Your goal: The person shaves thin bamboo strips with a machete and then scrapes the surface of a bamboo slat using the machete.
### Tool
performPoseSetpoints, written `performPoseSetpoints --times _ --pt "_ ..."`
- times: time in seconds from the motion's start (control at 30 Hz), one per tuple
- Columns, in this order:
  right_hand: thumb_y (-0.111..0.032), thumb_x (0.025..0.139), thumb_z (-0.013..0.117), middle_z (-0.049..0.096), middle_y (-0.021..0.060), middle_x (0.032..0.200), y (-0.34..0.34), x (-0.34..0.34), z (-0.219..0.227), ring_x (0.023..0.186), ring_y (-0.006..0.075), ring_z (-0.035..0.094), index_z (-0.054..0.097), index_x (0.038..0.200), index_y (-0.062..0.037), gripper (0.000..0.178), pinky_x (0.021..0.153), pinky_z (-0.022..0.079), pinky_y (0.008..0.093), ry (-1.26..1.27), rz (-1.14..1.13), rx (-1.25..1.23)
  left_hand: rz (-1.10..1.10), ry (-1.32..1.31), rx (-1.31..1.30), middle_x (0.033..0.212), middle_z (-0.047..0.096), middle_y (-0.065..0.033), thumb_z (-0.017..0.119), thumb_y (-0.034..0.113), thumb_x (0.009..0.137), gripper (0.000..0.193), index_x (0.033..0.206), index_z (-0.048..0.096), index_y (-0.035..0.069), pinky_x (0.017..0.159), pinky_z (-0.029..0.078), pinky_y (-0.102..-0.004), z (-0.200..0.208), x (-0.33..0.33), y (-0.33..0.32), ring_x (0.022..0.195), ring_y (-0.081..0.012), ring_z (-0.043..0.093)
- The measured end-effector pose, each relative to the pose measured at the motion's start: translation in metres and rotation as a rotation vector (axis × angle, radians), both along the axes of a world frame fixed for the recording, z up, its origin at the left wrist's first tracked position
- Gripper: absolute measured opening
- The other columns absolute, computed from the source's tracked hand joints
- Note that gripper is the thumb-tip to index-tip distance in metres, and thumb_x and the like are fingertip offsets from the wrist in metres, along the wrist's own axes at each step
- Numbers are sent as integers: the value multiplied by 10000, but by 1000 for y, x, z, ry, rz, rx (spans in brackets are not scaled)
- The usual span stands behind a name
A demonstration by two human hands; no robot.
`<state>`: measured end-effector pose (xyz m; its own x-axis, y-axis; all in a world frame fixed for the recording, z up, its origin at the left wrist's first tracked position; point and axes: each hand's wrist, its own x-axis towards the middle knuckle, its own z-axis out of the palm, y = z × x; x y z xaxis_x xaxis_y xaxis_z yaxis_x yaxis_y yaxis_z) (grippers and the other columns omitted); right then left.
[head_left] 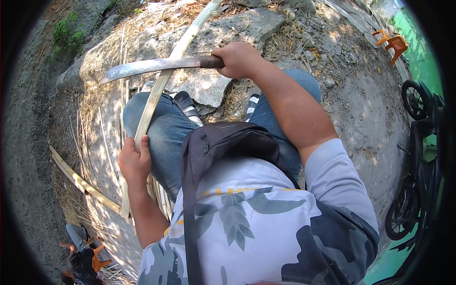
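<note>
The right hand (pixel 239 59) is clenched tight round the dark handle of a long curved blade (pixel 152 66), which reaches out to the left, its flat steel lying across a pale bamboo strip (pixel 164 78). The left hand (pixel 134 160) is wrapped round the near end of that same strip, low beside the left knee, so the strip runs from there up and away to the far side, over the blue jeans (pixel 164 130). Blade and strip meet just beyond the knee (whether the edge is biting in or merely resting, I cannot tell). A dark shoulder bag (pixel 223 142) hangs across the person's lap. More split bamboo (pixel 83 184) lies on the ground to the left, among dry shavings. A parked motorbike (pixel 418 156) stands at the right, and an orange plastic chair (pixel 392 43) at the far right.
</note>
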<state>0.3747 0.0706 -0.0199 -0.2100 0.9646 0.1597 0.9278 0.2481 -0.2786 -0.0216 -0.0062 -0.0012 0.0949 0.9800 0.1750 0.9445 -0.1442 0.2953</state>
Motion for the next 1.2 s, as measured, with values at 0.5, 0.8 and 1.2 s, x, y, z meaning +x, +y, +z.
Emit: performPoseSetpoints --times 0.5,0.8,1.2 --pt "-237 794 692 752 91 966 4 12 9 958 308 726 736 1051 -203 263 822 583 473 10 -114 -153 -18 -64 -19 655 583 -224 625 544 992 566 790 559 20 591 451 -494 0 0 0 625 -449 583" --pt "-305 833 706 756 90 998 5 7 -1 975 309 730 733 1079 -212 264 841 588 478 32 -108 -182 5 -38 -23 678 610 -218 633 528 991 540 806 582 23 605 467 -487 0 0 -1 639 -433 610" --pt "-300 828 715 755 94 967 3 8 -2 951 319 732 732 1067 -195 261 825 587 478 34 -104 -140 -28 -25 33 644 582 -215 638 523 992 548 776 545 27 575 447 -489 -4 -1 0 609 -437 585"
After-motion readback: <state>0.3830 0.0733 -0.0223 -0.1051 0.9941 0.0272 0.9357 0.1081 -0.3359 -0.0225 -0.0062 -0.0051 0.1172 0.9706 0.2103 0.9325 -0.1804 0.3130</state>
